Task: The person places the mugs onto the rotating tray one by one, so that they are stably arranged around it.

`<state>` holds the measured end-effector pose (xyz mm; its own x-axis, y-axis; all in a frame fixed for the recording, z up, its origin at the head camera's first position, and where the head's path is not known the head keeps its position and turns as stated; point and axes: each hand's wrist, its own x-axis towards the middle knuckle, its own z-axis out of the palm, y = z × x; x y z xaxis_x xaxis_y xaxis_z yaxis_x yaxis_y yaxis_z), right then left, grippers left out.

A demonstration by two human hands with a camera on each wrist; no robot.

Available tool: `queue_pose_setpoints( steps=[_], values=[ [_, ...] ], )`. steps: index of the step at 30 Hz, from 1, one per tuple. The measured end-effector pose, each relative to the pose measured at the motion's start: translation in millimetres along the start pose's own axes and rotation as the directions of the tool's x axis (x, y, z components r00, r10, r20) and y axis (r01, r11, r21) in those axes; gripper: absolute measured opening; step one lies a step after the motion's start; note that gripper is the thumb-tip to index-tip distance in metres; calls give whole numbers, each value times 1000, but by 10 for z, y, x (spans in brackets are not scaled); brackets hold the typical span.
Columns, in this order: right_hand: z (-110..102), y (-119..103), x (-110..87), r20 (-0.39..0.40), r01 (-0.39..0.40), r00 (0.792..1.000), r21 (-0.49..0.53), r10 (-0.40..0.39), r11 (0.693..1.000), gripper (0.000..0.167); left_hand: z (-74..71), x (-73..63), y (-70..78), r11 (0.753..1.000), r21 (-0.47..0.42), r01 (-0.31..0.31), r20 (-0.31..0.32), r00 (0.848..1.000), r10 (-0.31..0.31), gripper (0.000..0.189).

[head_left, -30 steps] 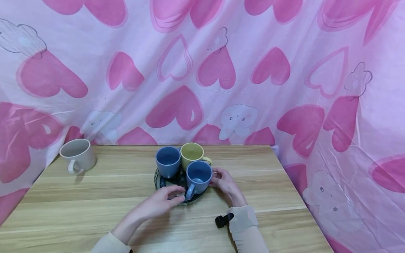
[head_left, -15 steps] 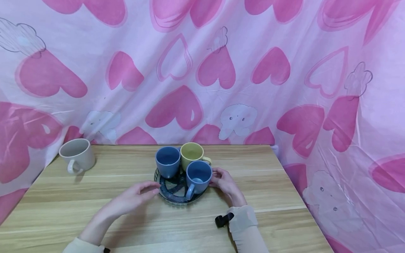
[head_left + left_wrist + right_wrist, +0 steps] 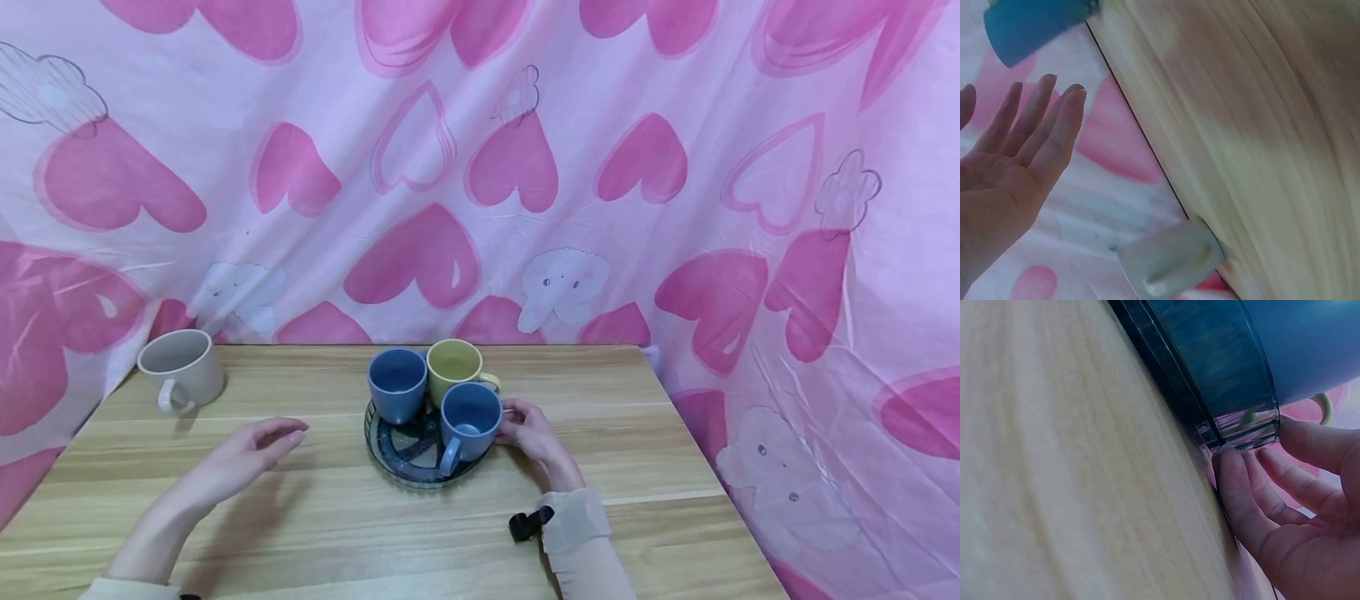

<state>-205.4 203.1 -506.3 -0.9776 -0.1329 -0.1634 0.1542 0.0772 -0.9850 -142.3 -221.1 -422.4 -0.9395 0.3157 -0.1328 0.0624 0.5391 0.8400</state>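
Observation:
A round dark tray (image 3: pixel 408 471) with a clear raised rim stands on the table. It carries a dark blue mug (image 3: pixel 397 392), a yellow-green mug (image 3: pixel 452 368) and a lighter blue mug (image 3: pixel 472 423) at its front right. My right hand (image 3: pixel 536 437) holds the tray's right edge; in the right wrist view, thumb and fingers meet at the clear rim (image 3: pixel 1247 434). My left hand (image 3: pixel 236 458) hovers over the table left of the tray, fingers loosely extended, holding nothing. A light grey mug (image 3: pixel 191 375) stands at the back left, apart from that hand.
The wood-grain table (image 3: pixel 337 533) ends at the back against a pink heart-patterned cloth (image 3: pixel 420 258), which also hangs along the left and right sides. A black strap piece (image 3: pixel 531 523) sits at my right cuff.
My left hand has moved away from beside the lighter blue mug's handle, leftward over the table. The right hand stays at the tray's edge, and the mugs have kept their places.

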Motion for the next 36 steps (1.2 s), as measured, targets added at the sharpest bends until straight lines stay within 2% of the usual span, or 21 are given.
queue_pose_setpoints(
  steps=[5,15,23,30,36],
  values=[
    [5,-8,-20,-2,1,1000,5,-1,1000,25,-124,-21,-141,1000,-12,-12,-46,999,11,49],
    [11,-15,-24,4,7,1000,-8,-7,1000,26,-364,-42,-432,995,-96,26,-88,996,-34,53],
    [18,-58,-34,17,6,1000,-2,-6,1000,27,-492,-93,-608,997,-16,81,-218,973,-83,60],
    [1,-5,-9,5,3,1000,-15,-3,1000,26,-571,-92,-734,992,6,126,-215,969,-122,64],
    [21,-23,-23,2,-8,1000,-8,8,1000,26,-691,-97,-814,982,32,189,-240,955,-176,64]
  ],
)
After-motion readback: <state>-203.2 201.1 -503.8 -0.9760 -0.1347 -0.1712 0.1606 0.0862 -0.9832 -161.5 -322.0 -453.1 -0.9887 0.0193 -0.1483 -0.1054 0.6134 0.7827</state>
